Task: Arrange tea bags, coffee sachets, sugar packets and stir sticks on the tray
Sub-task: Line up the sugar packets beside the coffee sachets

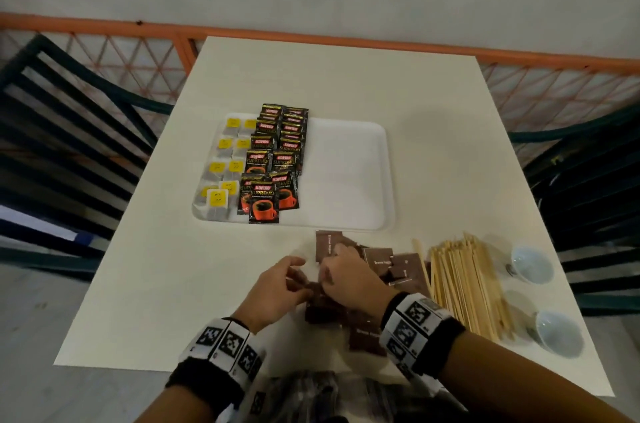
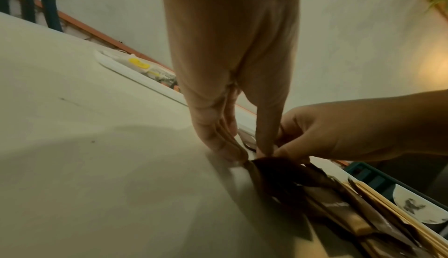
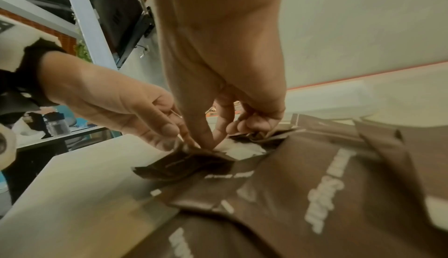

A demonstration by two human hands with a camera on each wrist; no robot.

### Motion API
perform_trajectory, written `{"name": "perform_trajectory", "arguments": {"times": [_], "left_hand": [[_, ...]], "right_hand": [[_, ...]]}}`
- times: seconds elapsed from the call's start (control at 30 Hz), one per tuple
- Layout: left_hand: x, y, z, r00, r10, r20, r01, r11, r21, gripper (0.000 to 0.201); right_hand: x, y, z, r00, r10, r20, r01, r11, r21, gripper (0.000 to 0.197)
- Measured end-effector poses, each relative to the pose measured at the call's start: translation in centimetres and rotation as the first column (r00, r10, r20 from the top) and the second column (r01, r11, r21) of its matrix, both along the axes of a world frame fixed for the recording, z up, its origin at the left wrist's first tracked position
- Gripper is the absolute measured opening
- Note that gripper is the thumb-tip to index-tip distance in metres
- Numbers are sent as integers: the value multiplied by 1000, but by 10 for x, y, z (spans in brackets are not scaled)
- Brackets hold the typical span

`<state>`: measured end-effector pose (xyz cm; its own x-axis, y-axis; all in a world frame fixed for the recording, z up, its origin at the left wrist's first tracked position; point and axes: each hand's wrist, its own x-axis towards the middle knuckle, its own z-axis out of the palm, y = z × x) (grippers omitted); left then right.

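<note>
A white tray (image 1: 349, 177) lies mid-table. Yellow-tagged tea bags (image 1: 221, 173) fill its left edge, with black-and-red coffee sachets (image 1: 273, 159) in rows beside them. Its right half is bare. Brown sugar packets (image 1: 388, 267) lie in a loose pile near the table's front edge, and wooden stir sticks (image 1: 464, 284) lie bundled to their right. My left hand (image 1: 277, 287) and right hand (image 1: 346, 273) meet over the pile. In both wrist views, fingertips of the left hand (image 2: 232, 147) and right hand (image 3: 218, 135) pinch the sugar packets (image 3: 189, 162) at the pile's left end.
Two white cups (image 1: 531, 265) (image 1: 557, 332) stand at the table's right edge beside the sticks. Dark slatted chairs (image 1: 69, 132) flank the table on both sides. An orange railing (image 1: 311, 35) runs behind it.
</note>
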<state>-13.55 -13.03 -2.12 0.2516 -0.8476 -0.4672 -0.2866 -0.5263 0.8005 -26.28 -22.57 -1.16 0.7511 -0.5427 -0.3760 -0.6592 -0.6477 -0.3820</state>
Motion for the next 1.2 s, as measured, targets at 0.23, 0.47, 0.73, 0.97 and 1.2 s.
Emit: {"name": "perform_trajectory", "arguments": {"times": [0.23,0.47,0.73,0.97,1.2], "left_hand": [[-16,-3,3,881,-355,312,344,934,93,87],[-22,-1,-5,752,-451,482,443,886,138,38],[20,-5,22,973,-49,-226,36,998,-59,12],[45,-9,43,829,130,-545,-170,985,-25,13],[73,10,40,702,394,-593,-403,907,124,9]], "right_hand": [[-9,0,7,963,237,-131,-238,971,11,59],[-14,7,5,958,260,-123,-259,966,21,48],[0,0,24,936,-257,241,132,890,436,32],[33,4,44,872,-345,348,125,843,523,33],[11,-9,17,950,-301,-87,273,931,-243,44]]}}
